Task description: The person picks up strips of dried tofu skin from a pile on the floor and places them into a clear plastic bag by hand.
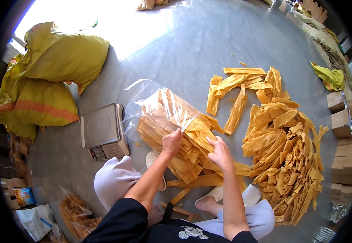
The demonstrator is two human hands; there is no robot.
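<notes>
In front of me a clear plastic bag (133,107) lies over a stack of flat, ridged, yellow dried strips (159,121) that look like bean curd skin. My left hand (172,142) is closed on the bag's bunched edge at the middle of the stack. To its right, my right hand (220,154) pinches the strips at the stack's right side, its index finger partly stretched out. The strips' near ends stick out of the bag between my feet. A large heap of loose strips (283,150) spreads over the floor at my right.
A digital scale (101,125) stands left of the bag. Bulging yellow sacks (62,56) lie at the far left. Cardboard boxes (348,158) line the right edge. A bag of brown strips (76,212) and a white sack (34,220) sit at the lower left.
</notes>
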